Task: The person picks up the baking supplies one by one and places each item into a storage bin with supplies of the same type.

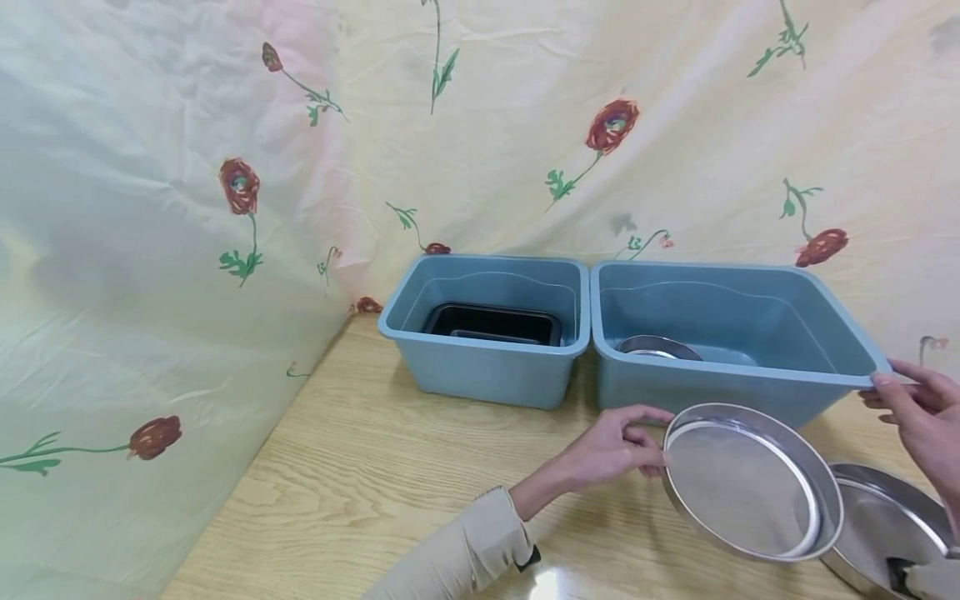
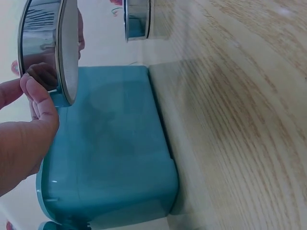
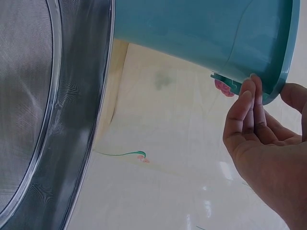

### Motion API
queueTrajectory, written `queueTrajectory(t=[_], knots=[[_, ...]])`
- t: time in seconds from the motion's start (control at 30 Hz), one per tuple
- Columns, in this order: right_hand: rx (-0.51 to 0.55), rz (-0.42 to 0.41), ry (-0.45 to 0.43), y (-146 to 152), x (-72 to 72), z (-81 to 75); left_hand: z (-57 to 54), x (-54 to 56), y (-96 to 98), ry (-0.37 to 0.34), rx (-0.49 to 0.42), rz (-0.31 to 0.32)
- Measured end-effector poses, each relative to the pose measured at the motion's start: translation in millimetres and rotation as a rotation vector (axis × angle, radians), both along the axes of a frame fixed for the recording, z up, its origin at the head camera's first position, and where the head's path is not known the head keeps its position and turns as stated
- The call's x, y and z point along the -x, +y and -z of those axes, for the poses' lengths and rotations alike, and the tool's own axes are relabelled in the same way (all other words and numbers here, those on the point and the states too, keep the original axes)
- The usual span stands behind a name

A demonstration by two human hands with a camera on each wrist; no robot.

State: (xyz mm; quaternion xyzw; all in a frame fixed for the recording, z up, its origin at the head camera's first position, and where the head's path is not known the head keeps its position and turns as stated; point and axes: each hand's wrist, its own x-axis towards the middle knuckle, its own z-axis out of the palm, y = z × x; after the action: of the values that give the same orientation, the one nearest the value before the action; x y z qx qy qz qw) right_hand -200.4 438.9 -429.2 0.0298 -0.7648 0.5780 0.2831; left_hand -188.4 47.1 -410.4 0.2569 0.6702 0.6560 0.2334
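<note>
My left hand (image 1: pixel 611 448) pinches the rim of a round metal sieve (image 1: pixel 738 487) with a fine mesh, held tilted above the table in front of the right blue bin (image 1: pixel 712 385). In the left wrist view, thumb and fingertips grip the edge of the sieve (image 2: pixel 41 45). My right hand (image 1: pixel 922 417) grips the front right corner of that bin; in the right wrist view the thumb and fingers of the right hand (image 3: pixel 268 127) pinch the rim of the bin (image 3: pixel 192 33). Inside the right bin, a metal round piece (image 1: pixel 660 346) shows partly behind the front wall.
Another sieve (image 1: pixel 881 533) lies on the wooden table (image 1: pixel 337 467) at the right, partly covered by the held one. A second blue bin (image 1: pixel 487 371) stands on the left, with a black rectangular tray (image 1: pixel 491 321) inside. Flowered cloth (image 1: pixel 480 167) hangs behind.
</note>
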Motion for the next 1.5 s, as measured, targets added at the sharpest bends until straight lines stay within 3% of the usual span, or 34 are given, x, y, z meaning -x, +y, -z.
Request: queueTrajectory(t=[0.17, 0.57, 1.2, 1.5], knots=[[0.038, -0.003, -0.005, -9, -4.2, -6.0, -1.1, 1.5, -1.5, 0.014, -0.001, -0.001], [0.006, 0.017, -0.038, -24, -14.3, -21.7, -4.7, 3.5, -4.6, 0.013, -0.034, 0.011], [-0.038, 0.039, -0.036, -21, -11.5, -19.3, -16.6, 10.7, -8.4, 0.021, -0.058, 0.004], [-0.020, 0.017, -0.018, -21, -11.0, -17.9, -28.1, 14.5, -5.1, 0.021, -0.060, 0.005]])
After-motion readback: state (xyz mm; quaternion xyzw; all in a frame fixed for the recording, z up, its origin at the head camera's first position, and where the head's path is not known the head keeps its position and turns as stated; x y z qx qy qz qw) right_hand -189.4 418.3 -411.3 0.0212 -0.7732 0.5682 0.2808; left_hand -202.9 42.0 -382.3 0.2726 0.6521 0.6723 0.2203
